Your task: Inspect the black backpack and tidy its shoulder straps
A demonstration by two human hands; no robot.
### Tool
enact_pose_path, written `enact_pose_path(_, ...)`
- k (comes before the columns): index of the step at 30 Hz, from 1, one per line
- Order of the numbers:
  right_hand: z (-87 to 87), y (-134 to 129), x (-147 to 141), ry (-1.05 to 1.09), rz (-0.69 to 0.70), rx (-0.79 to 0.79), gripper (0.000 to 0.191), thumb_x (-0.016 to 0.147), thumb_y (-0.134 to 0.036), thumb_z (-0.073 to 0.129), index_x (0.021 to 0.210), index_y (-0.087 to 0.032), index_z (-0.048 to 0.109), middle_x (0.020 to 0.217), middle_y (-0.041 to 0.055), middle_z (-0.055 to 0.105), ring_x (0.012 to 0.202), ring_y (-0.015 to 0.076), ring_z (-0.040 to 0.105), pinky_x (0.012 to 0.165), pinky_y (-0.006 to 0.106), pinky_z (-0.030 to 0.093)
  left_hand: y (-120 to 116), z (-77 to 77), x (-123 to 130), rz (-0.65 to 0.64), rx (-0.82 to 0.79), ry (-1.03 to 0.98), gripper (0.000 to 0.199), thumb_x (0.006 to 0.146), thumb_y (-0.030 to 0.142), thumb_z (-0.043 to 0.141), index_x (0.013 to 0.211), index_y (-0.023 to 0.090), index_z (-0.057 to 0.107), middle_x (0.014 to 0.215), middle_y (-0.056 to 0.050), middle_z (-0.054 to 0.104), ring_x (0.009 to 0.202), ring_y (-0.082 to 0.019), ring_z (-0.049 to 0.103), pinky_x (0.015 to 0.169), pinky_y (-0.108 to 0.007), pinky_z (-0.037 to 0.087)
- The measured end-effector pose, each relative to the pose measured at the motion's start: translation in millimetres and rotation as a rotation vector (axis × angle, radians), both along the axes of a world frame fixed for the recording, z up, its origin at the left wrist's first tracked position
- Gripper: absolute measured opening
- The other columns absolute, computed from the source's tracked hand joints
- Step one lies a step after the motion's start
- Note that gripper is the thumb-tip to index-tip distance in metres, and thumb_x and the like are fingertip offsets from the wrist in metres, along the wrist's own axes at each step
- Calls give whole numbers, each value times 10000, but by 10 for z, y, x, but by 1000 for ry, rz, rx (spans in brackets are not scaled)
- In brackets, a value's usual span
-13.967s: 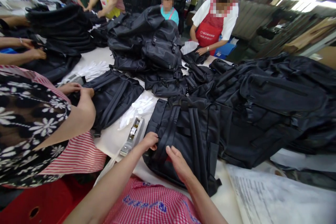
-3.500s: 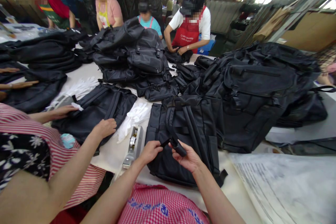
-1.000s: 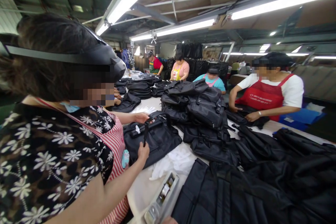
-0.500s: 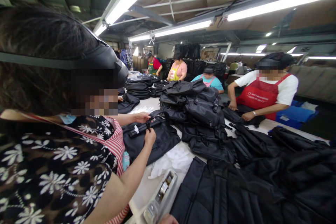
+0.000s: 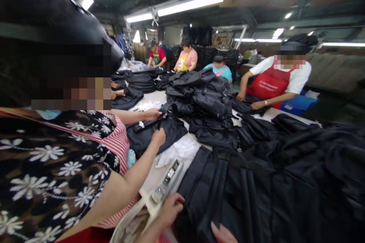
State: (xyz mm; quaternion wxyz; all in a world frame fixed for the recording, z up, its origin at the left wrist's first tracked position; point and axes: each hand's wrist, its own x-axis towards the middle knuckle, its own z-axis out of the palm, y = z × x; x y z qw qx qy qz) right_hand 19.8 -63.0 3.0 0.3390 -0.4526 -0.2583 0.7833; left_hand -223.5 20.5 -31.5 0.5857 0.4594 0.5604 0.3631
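Flat black nylon backpack [image 5: 228, 193], lying at the near edge of a white-topped work table [image 5: 190, 155], its long padded straps uppermost, its woven surface matte, its lower end cut off by the view. Left hand [image 5: 170, 209]: fingers curled over the backpack's left edge, neither spread nor visibly pinching; any grip is hidden. Right fingertips [image 5: 222, 234]: only these show, resting at the backpack's lower edge, so the hand's state cannot be told.

Beside the backpack, toward the table's near edge: one grey metal tape dispenser [image 5: 168, 176], long and boxy; a crumpled pair of thin white gloves [image 5: 176, 150] just beyond it; a pale canvas strip [image 5: 129, 228] hanging over the edge.

Adjacent worker [image 5: 65, 159], in a floral top and red-striped apron: one hand [image 5: 151, 114] holds a black webbing strap [image 5: 161, 115], the other hand [image 5: 158, 136] pinches it lower down, above a second black bag [image 5: 168, 133].

Table centre: a heaped pile of black backpacks [image 5: 211, 102], soft, creased, buckled. Far edge: a worker in a red apron [image 5: 270, 81], hands on another black bag [image 5: 245, 106].
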Motion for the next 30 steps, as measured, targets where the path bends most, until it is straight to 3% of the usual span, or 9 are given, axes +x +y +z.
enact_pose_path(3,323,-73,178,42,-91,-105,295,729,-353,742,910,-137,653,921,105,747,796,226,712,652,334,600,-695,-184,358,-44,-98,-86,491,804,621,516,959,187,684,980,-59,697,967,-232,614,925,-405,450)
enact_pose_path(5,446,-38,171,53,-146,-167,304,717,-314,765,881,-90,640,858,136,750,700,208,713,596,294,591,-885,-144,402,-69,-133,-139,582,818,666,431,979,173,694,1008,-80,702,1002,-239,611,952,-402,429)
enact_pose_path(12,436,57,44,139,-211,-231,269,739,-242,745,877,-26,663,823,159,747,682,200,714,590,262,588,-1043,270,244,-126,-33,-59,434,831,557,496,1066,234,665,1134,-33,665,1108,-230,549,1004,-354,364)
enact_pose_path(15,410,72,65,146,-216,-229,246,760,-238,723,883,-33,666,817,157,746,678,189,709,603,261,580,-1198,297,285,-142,-43,2,302,764,441,597,956,215,655,937,-3,664,948,-203,566,876,-308,397)
enact_pose_path(18,408,123,70,143,-262,-231,226,757,-243,724,858,-49,666,781,136,745,641,173,696,593,258,561,-1298,302,365,-124,-85,-11,207,717,385,614,810,202,594,696,42,548,706,-148,500,672,-265,372)
enact_pose_path(21,426,170,30,239,-340,-222,221,749,-276,731,856,-93,669,779,81,748,652,149,683,625,250,540,-1308,405,457,-103,-99,-57,176,709,369,612,748,207,558,646,58,485,628,-126,442,601,-256,327)
enact_pose_path(24,461,174,-57,379,-327,-155,305,740,-366,736,935,-139,670,911,58,749,800,160,683,751,281,532,-1289,540,565,-134,-94,-58,186,712,369,606,646,211,532,604,52,491,587,-124,430,575,-264,311)
enact_pose_path(27,486,173,-160,383,-294,-118,358,710,-386,764,953,-142,665,944,70,743,851,187,682,792,320,531,-1289,531,665,-157,-140,-103,170,715,368,608,650,224,545,569,41,546,557,-133,470,585,-279,338)
enact_pose_path(30,479,236,-213,349,-337,-122,386,669,-359,795,945,-122,664,939,94,741,870,235,688,795,388,550,-1229,376,618,-253,-212,-166,171,757,401,630,814,241,608,675,20,618,607,-147,543,609,-290,405)
